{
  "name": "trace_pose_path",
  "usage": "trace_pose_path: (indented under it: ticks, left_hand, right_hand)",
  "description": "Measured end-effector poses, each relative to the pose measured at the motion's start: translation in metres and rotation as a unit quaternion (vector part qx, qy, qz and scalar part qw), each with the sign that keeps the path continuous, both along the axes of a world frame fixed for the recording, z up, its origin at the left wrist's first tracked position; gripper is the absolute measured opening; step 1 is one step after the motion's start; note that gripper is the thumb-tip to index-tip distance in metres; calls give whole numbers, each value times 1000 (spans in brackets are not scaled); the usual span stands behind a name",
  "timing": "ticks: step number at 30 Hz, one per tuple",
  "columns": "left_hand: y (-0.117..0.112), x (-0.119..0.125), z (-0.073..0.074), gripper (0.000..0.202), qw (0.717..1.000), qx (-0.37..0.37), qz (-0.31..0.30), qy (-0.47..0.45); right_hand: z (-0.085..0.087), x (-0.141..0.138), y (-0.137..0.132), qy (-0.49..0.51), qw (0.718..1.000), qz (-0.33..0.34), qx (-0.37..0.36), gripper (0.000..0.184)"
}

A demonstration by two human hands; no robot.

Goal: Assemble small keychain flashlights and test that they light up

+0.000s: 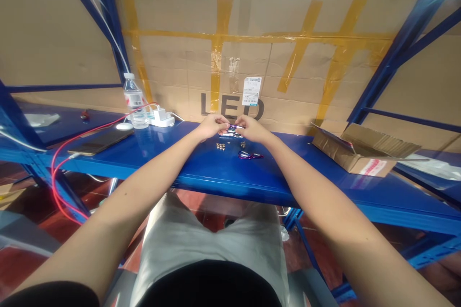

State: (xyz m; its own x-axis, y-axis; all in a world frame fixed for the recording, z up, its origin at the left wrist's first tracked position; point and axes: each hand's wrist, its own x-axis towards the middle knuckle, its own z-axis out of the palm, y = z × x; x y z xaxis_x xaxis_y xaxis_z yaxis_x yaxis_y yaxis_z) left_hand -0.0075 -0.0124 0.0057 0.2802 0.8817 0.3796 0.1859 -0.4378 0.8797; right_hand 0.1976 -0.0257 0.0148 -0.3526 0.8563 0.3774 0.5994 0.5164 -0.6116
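Observation:
Above the blue shelf surface (230, 177), my left hand (213, 126) and my right hand (251, 129) face each other with bent fingers closed in a pinch. Between the fingertips is a small slim piece (235, 126) with a purple and silver sheen, too small to name. Shiny silver pieces (227, 133) lie just under it. Nearer to me is a small cluster of brass-coloured parts (221, 146). A small dark and brassy part (242, 145) sits below my right hand. Closer still lie several shiny purple and silver slim pieces (251, 155).
An open cardboard box (360, 153) stands at the right. On the left are a water bottle (136, 103), a white power strip (161, 118), a phone (101, 140) and a red cable (54, 172). A large cardboard sheet (180, 67) closes off the back between blue posts.

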Motion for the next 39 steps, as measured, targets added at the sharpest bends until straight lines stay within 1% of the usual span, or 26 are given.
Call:
trace_pose_path:
  ticks: [4,8,13,15,17,21,23,26,31,39]
  left_hand:
    - [9,-4,-8,7,996,49,32,66]
    - [13,-8,-16,5,988,68,40,135]
    - [21,-13,-24,3,974,74,61,207]
    - [25,-14,-26,4,968,75,68,228]
    - [29,-15,-28,4,964,82,80,241]
    - [31,-15,-29,5,951,103,105,273]
    - [30,-15,-28,4,947,104,108,285]
    - [30,-14,-27,4,941,104,118,298]
    - [31,-13,-28,3,939,109,133,298]
    - [33,-11,-28,4,940,106,133,296]
  right_hand:
    - [-3,6,7,24,998,-6,-63,19]
    - [-9,11,16,51,996,-3,-74,19]
    - [-19,15,28,67,994,-25,-85,13]
    - [-22,16,31,50,996,-39,-69,11]
    - [-23,18,31,19,996,-63,-54,15]
    - [-24,18,29,-40,993,-90,-67,19]
    - [-25,18,28,-64,991,-91,-68,20]
    - [-26,17,28,-85,991,-91,-48,18]
    - [-27,19,30,-76,993,-86,-39,12]
    - [-28,20,32,-89,993,-81,-22,14]
